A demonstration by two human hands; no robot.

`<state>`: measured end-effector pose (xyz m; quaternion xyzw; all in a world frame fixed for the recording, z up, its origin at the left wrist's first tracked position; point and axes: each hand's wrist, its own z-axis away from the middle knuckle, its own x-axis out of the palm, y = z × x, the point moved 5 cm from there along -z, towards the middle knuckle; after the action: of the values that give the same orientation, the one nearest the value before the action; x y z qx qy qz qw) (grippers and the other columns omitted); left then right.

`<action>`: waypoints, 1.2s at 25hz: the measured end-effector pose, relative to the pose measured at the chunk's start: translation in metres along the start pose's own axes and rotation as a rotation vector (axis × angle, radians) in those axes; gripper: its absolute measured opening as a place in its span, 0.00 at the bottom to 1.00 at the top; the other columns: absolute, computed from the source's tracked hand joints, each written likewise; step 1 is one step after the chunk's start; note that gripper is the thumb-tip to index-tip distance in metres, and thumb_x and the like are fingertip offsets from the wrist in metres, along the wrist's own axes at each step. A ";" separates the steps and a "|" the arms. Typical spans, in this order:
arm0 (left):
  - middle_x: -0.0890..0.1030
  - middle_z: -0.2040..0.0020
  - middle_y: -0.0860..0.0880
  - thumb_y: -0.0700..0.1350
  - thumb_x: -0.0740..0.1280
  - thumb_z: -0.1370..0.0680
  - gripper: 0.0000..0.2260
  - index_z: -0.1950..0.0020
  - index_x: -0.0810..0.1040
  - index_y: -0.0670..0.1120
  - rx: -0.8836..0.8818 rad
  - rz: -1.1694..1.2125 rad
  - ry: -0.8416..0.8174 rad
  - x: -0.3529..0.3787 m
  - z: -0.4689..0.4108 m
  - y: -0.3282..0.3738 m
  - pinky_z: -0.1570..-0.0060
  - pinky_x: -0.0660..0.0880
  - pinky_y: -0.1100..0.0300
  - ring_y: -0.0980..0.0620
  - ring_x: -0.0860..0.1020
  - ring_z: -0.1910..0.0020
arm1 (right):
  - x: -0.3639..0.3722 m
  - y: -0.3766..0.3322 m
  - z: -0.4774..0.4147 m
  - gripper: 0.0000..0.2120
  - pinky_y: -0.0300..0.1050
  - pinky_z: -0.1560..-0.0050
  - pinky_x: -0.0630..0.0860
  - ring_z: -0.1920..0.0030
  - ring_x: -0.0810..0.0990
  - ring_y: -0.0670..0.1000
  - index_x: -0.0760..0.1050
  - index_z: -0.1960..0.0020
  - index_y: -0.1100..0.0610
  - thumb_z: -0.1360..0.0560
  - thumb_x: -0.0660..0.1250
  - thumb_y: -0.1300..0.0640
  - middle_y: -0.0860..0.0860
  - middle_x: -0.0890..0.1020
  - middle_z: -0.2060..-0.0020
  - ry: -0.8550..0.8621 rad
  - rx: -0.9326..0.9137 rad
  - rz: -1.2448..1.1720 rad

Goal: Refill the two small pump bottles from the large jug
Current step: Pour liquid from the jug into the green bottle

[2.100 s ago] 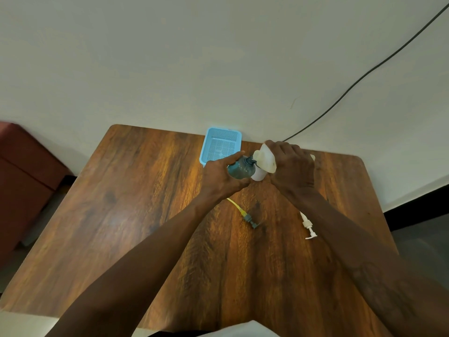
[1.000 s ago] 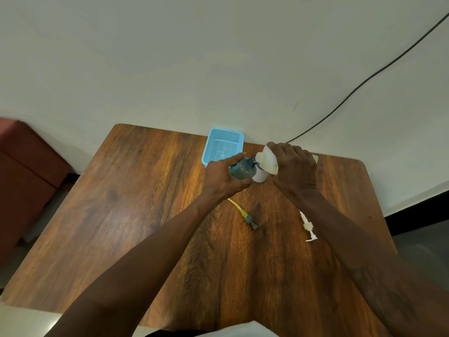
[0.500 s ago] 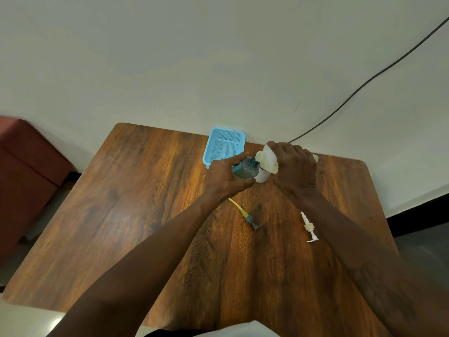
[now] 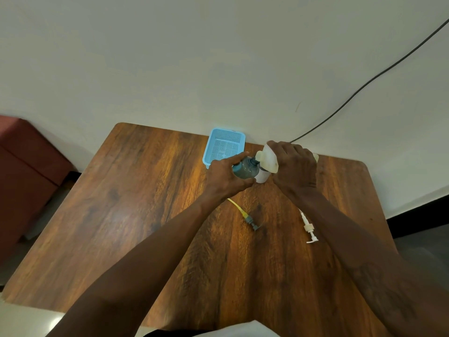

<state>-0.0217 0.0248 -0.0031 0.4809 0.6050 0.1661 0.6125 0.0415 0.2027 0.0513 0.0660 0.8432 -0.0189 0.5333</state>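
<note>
Our left hand (image 4: 226, 177) grips the teal bottle (image 4: 244, 171), neck at the spout of the jug (image 4: 268, 160) our right hand (image 4: 295, 166) clasps tilted, so liquid can run straight in

Cream jug (image 4: 269, 159) against teal bottle (image 4: 245, 171)

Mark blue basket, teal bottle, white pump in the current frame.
blue basket (image 4: 225, 147): head view, mesh floor.
teal bottle (image 4: 246, 170): head view, middle of the visible body.
white pump (image 4: 308, 226): head view, collar between tube and nozzle.
</note>
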 end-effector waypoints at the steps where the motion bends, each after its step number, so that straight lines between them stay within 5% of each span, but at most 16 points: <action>1: 0.81 0.38 0.54 0.55 0.82 0.35 0.35 0.29 0.77 0.55 0.001 0.003 -0.001 0.000 0.000 0.000 0.44 0.72 0.66 0.62 0.73 0.40 | 0.000 0.000 0.000 0.37 0.59 0.48 0.80 0.46 0.82 0.61 0.75 0.32 0.55 0.39 0.83 0.52 0.57 0.82 0.41 -0.001 0.001 -0.001; 23: 0.81 0.38 0.53 0.55 0.82 0.35 0.35 0.30 0.78 0.53 -0.006 0.011 -0.013 0.000 0.002 -0.002 0.47 0.68 0.74 0.57 0.76 0.37 | 0.001 0.004 0.000 0.35 0.60 0.46 0.79 0.44 0.81 0.61 0.74 0.31 0.54 0.36 0.81 0.52 0.56 0.82 0.40 -0.027 0.002 0.005; 30: 0.81 0.37 0.53 0.54 0.83 0.36 0.35 0.29 0.78 0.54 -0.022 0.016 -0.015 0.000 0.005 0.000 0.43 0.74 0.66 0.61 0.74 0.39 | -0.002 0.004 0.003 0.34 0.61 0.46 0.79 0.45 0.82 0.61 0.75 0.32 0.56 0.35 0.81 0.53 0.58 0.82 0.41 -0.010 -0.008 -0.006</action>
<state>-0.0171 0.0231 -0.0036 0.4803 0.5945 0.1741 0.6210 0.0460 0.2065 0.0521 0.0614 0.8407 -0.0176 0.5377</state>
